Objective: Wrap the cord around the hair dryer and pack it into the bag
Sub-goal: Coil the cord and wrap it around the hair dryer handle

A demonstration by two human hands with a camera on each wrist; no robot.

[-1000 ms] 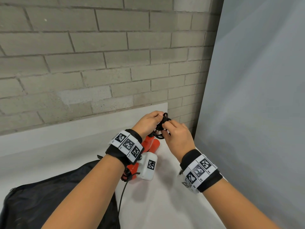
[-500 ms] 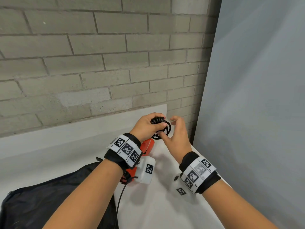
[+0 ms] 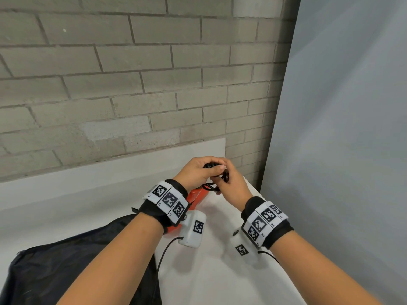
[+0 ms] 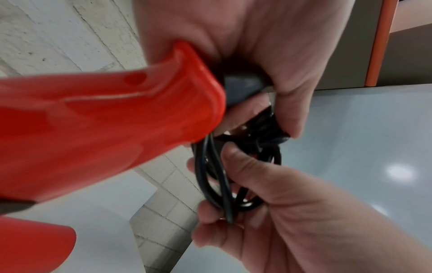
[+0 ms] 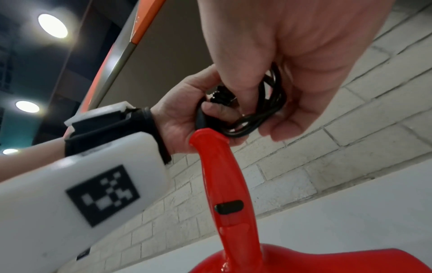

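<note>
A red hair dryer hangs with its handle pointing up toward my hands, above the white table. Its black cord is gathered in small loops at the handle's end. My left hand has the handle's end in its palm and its fingers curl round the bunched cord. My right hand meets it from the right, with fingers and thumb hooked round the cord loops. The black bag lies at the lower left under my left forearm, with its opening hidden.
A white table runs to a grey brick wall behind. A pale grey panel stands close on the right, just past the table's right edge. Thin sensor cables hang from both wristbands.
My right hand, whose fingers were spread beside the coil half a second ago, has closed on the loops. Both hands have drawn together, and the coil is now mostly covered.
</note>
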